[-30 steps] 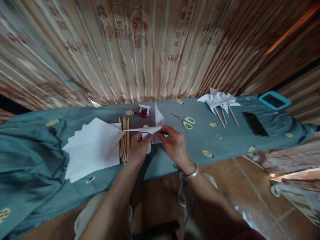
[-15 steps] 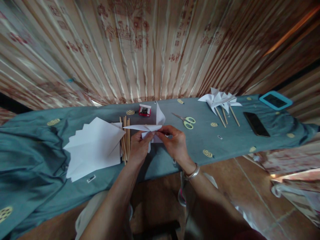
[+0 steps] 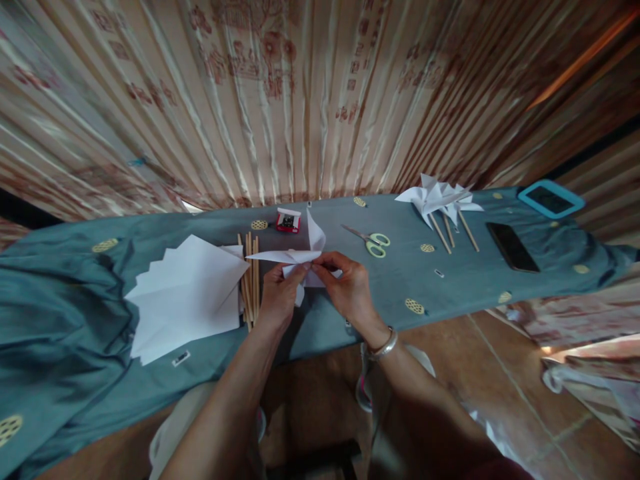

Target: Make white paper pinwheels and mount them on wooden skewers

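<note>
A white paper pinwheel [image 3: 287,256] with curled blades is held between my two hands above the cloth. My left hand [image 3: 280,293] is closed on its lower left side, the thumb near the centre. My right hand [image 3: 347,283] pinches the paper close to the centre from the right; whether a small pin is in those fingers I cannot make out. Just left of my left hand lie several wooden sticks [image 3: 249,280]. Beyond the pinwheel sits a small open red box [image 3: 289,221] with dark contents. Green-handled scissors [image 3: 375,245] lie to the right of it.
A fanned stack of white paper [image 3: 185,300] covers the left part of the teal tablecloth [image 3: 385,293]. On the right are several paper pinwheels on sticks [image 3: 440,200], a black phone [image 3: 513,247] and a blue-framed tablet [image 3: 551,199]. A pleated curtain [image 3: 300,133] hangs behind.
The pinwheel has turned slightly in my hands, and its upright blade leans a little further left. Both hands stay in nearly the same place on the paper.
</note>
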{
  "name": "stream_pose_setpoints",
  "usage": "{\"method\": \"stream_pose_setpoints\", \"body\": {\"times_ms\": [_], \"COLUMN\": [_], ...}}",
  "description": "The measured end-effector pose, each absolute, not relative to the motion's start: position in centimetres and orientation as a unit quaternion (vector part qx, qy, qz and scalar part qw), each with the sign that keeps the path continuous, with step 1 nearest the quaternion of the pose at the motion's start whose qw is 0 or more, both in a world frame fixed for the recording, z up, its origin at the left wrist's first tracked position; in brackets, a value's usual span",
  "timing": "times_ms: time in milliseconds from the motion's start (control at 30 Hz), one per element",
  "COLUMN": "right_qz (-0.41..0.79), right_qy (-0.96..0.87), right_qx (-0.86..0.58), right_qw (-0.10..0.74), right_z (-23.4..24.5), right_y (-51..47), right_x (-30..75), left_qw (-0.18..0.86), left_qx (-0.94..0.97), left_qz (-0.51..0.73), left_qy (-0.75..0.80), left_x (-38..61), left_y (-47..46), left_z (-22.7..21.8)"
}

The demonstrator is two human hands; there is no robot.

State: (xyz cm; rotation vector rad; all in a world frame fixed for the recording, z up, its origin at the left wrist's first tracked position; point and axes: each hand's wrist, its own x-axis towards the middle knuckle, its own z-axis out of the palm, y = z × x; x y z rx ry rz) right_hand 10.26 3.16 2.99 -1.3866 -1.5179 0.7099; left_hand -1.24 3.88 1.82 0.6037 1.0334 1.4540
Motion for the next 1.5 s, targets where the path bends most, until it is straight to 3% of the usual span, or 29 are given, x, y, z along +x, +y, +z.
{"method": "stream_pose_setpoints", "body": {"times_ms": [1500], "right_qz": [0.259], "right_qy": [-0.638], "right_qx": [-0.575], "right_qw": [0.441], "right_z": [3.12], "right_y": [3.15], "right_x": [10.39], "left_qw": [0.637], "left_qx": [0.200], "left_qz": [0.601], "left_qy": [0.439], "left_x": [-0.83], "left_y": [3.71], "left_z": [1.94]}}
